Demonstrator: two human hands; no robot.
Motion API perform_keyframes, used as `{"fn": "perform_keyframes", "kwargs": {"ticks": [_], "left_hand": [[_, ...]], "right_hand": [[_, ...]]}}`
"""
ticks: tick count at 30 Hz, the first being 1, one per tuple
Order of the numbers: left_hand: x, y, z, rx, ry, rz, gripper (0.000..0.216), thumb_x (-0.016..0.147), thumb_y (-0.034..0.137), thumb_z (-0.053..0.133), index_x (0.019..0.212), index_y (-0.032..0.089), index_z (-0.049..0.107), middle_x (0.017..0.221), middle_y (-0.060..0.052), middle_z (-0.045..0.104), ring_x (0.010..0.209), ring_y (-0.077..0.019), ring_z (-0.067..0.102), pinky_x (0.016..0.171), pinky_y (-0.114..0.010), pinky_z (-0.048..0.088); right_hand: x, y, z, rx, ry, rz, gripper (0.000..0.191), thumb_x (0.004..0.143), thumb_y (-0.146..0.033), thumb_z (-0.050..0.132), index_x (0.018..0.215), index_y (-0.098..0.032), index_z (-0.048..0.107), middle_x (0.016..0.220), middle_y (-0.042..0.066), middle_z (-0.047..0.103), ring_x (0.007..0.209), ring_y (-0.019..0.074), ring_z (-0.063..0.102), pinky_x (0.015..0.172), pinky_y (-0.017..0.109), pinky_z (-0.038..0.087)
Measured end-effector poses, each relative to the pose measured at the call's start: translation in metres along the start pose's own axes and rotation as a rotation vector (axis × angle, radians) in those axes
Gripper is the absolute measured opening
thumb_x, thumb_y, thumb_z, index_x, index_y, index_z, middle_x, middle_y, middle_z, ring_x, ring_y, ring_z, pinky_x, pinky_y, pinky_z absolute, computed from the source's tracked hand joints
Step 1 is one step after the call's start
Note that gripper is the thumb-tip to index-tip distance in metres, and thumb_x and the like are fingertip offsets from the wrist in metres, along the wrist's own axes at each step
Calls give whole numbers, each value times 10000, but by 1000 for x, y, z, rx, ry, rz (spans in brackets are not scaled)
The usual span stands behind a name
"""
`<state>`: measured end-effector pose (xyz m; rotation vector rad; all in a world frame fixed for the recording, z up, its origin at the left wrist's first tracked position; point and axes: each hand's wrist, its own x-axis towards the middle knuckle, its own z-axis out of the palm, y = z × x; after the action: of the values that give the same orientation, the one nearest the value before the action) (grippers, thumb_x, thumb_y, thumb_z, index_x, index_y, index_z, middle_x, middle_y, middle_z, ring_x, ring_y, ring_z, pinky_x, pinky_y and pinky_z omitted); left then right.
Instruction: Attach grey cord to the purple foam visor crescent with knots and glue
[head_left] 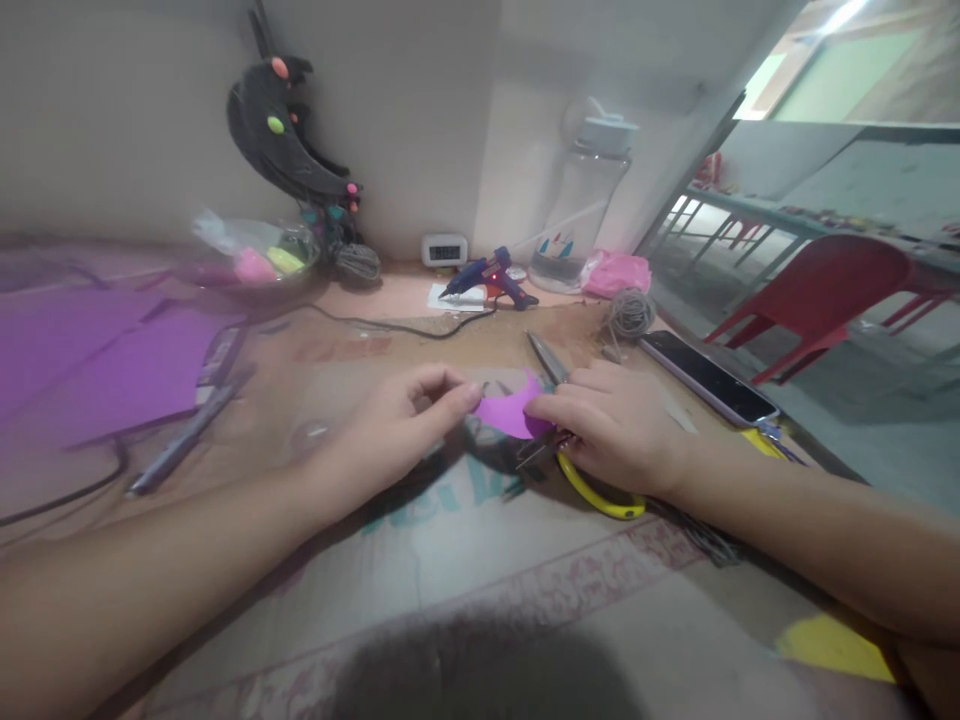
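A small curved purple foam piece [504, 412] lies on the table between my hands. My left hand [397, 425] is closed in a pinch on its left end. My right hand [611, 425] presses its fingertips on the right end of the piece. Yellow-handled scissors [592, 488] lie under my right hand, their blades pointing toward the foam piece. Whether that hand grips the scissors is hidden.
Purple foam sheets [112, 365] lie at the left, with a pen [187, 435] beside them. A blue glue gun [487, 280] and its cable, a water bottle [581, 200], twine [630, 312], a phone [709, 378], a black decorated craft [289, 140] and a red chair [825, 285] surround the spot.
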<state>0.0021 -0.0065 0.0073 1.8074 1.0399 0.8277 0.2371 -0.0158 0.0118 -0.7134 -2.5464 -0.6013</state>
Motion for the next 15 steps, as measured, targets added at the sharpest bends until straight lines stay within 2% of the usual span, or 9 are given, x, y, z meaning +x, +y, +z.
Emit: {"fn": "perform_keyframes", "kwargs": {"ticks": [2,5,7,10,12,15], "left_hand": [[3,3,-1,-6,16,-32,267,874,445,553,784,201,610,749,20,636,686,-134,560,644,-236,431],[5,2,-1,-33,20,-56,269,853,458,580,795,197,611,738,21,637,671,-129,560,641,-232,434],[5,0,-1,-37,6,-52,269,858,451,572,798,192,611,725,19,629,664,-128,559,636,-233,432],[4,-4,1,-26,-31,-32,272,879,438,541,790,190,608,698,25,599,644,-122,544,615,-230,418],[4,-5,1,-21,-56,-17,280,890,435,527,777,189,599,681,34,569,630,-113,524,600,-225,402],[4,-6,1,-1,-84,13,318,911,434,490,727,186,567,661,37,528,622,-112,494,584,-225,380]], "right_hand": [[0,0,1,9,-28,-36,240,841,-102,436,968,-190,619,629,-5,599,614,149,501,584,296,287],[1,0,0,132,-55,-27,192,862,-246,533,1018,-173,617,674,4,630,636,146,532,596,276,328],[1,-1,0,217,-72,54,291,840,-299,580,1094,-158,603,721,17,656,660,149,555,606,264,355],[1,1,2,280,-90,234,373,803,-216,574,1172,-165,589,760,22,678,669,149,574,619,256,372],[0,2,4,335,-101,286,312,775,-166,565,1079,-177,635,760,20,686,670,145,580,635,254,381],[2,3,7,399,-132,202,117,765,-135,569,835,-174,654,706,19,666,649,136,560,635,253,371]]}}
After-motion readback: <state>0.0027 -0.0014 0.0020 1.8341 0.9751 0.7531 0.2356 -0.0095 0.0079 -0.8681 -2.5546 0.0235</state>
